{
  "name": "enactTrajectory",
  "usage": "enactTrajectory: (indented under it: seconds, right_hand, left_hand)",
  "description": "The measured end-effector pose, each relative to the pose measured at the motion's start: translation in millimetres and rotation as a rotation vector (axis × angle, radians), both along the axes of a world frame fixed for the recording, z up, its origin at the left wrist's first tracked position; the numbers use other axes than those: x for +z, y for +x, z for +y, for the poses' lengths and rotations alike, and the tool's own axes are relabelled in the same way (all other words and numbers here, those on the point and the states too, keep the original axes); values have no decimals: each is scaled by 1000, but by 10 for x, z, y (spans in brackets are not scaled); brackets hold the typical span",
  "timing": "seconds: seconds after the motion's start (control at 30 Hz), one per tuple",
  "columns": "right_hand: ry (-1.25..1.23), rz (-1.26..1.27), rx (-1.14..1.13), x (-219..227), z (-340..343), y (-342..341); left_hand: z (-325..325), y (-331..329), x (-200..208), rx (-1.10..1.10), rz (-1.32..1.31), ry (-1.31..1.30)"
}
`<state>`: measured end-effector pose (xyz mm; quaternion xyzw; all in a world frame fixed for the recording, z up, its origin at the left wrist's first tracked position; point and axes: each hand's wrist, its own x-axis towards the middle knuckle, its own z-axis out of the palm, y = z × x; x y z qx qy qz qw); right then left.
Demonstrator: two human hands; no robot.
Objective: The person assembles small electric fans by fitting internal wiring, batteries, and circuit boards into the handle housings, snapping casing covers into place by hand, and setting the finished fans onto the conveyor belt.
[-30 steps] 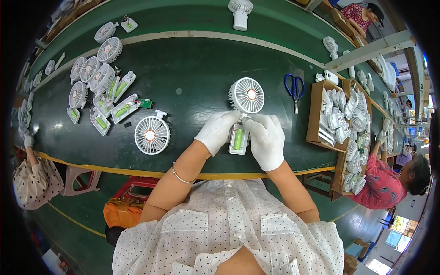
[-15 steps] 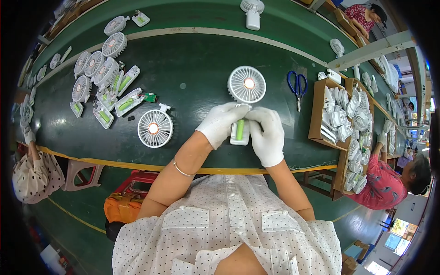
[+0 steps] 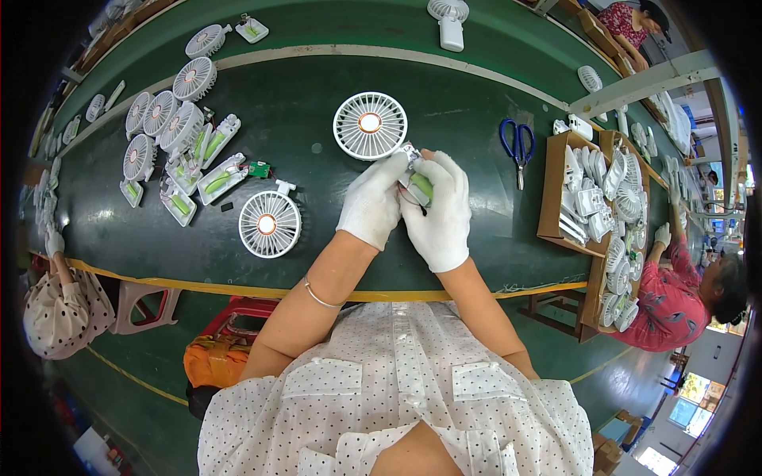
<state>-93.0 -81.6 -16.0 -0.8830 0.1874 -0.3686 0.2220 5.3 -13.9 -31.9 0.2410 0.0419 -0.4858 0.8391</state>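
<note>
A white handheld fan (image 3: 349,125) with a round caged head lies tilted up and to the left of my hands. Its opened handle, showing a green battery (image 3: 421,187), sits between my two white-gloved hands. My left hand (image 3: 371,197) is closed around the neck end of the handle. My right hand (image 3: 441,214) wraps the battery side, its fingertips near the neck. The fingers cover most of the handle and its small parts. Another white fan head (image 3: 270,224) lies left of my left wrist.
Several fan heads (image 3: 161,112) and opened handles with green batteries (image 3: 222,181) lie at the left. Blue-handled scissors (image 3: 518,151) and a cardboard box (image 3: 553,194) of white parts are at the right. Co-workers sit on both sides, one in a red top (image 3: 671,305).
The fan has turned, its head swinging left and slightly nearer the far side. My right hand has shifted left and now wraps the handle, which is tilted.
</note>
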Motion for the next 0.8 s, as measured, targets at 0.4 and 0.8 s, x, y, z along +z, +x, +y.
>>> enactTrajectory:
  seconds: [0.4, 0.8]
  right_hand:
    - [556, -135, -52, -36, -99, -42]
    - [209, -28, -1, -71, -98, -56]
  left_hand:
    - [56, -44, 114, -62, -104, 103]
    - [47, -68, 126, -36, -140, 170]
